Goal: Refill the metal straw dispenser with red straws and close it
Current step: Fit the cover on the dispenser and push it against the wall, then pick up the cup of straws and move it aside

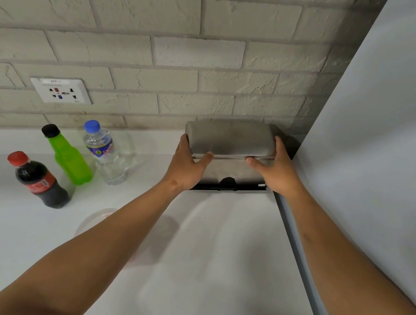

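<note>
The metal straw dispenser (231, 139) stands on the white counter against the brick wall, at the back right corner. Its brushed steel lid lies down on the box. My left hand (186, 167) grips the lid's left end, thumb along the front edge. My right hand (277, 168) grips the lid's right end, thumb on the front edge, fingers wrapped round the side. A dark slot with a black knob (227, 181) runs along the dispenser's base. No red straws are visible.
A cola bottle (37, 180), a green bottle (70, 160) and a clear water bottle (106, 153) stand at the left. A clear plastic lid or cup (94, 219) lies partly under my left forearm. A wall socket (60, 90) sits above. A pale grey panel (396, 132) rises on the right.
</note>
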Motion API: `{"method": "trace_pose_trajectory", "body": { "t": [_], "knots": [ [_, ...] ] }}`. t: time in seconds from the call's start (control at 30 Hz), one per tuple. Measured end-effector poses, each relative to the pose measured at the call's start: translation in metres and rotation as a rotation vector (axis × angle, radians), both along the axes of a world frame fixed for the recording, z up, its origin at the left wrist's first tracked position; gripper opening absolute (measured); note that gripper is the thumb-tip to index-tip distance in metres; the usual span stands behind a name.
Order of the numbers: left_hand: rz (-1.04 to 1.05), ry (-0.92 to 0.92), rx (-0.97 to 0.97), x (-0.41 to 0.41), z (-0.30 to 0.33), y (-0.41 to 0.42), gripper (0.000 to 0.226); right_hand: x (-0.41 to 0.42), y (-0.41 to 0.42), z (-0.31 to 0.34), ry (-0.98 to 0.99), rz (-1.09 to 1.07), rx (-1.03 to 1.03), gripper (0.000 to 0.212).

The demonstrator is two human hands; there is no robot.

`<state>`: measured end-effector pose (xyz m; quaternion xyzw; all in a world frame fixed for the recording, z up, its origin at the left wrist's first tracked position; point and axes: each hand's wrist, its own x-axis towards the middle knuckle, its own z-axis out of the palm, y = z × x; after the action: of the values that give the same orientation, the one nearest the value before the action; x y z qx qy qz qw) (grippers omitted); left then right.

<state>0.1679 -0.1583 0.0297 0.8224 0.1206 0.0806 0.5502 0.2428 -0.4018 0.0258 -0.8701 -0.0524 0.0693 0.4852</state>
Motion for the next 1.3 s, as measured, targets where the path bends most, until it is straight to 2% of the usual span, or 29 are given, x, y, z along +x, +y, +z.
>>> {"method": "trace_pose_trajectory", "body": {
  "t": [0.17, 0.3, 0.4, 0.47, 0.6, 0.73, 1.0, 1.1, 1.3],
  "knots": [
    [-0.026, 0.012, -0.012, -0.006, 0.005, 0.000, 0.055, -0.009, 0.002, 0.008, -0.014, -0.021, -0.041, 0.115],
    [-0.080, 0.047, 0.022, -0.021, 0.003, 0.009, 0.057, -0.038, 0.013, 0.021, -0.118, -0.103, -0.101, 0.104],
    [-0.123, 0.087, 0.114, -0.042, 0.004, 0.023, 0.083, -0.073, 0.022, 0.026, -0.226, -0.128, -0.098, 0.086],
    [-0.137, 0.127, 0.176, -0.059, 0.008, 0.038, 0.092, -0.098, 0.030, 0.025, -0.260, -0.091, -0.052, 0.074],
    [-0.191, 0.102, 0.188, -0.094, 0.027, 0.067, 0.070, -0.137, 0.048, 0.024, -0.251, 0.031, -0.008, 0.058],
    [-0.244, 0.069, 0.188, -0.140, 0.037, 0.102, 0.049, -0.178, 0.078, 0.020, -0.149, 0.217, 0.047, 0.059],
    [-0.236, 0.115, 0.234, -0.210, 0.011, 0.172, 0.047, -0.235, 0.147, -0.002, -0.015, 0.395, 0.061, 0.057],
    [-0.255, 0.117, 0.162, -0.228, 0.001, 0.179, 0.051, -0.248, 0.162, -0.012, -0.025, 0.423, 0.029, 0.058],
    [-0.254, 0.079, 0.061, -0.247, -0.015, 0.176, 0.078, -0.267, 0.180, -0.022, -0.062, 0.442, 0.004, 0.060]
  ]
}}
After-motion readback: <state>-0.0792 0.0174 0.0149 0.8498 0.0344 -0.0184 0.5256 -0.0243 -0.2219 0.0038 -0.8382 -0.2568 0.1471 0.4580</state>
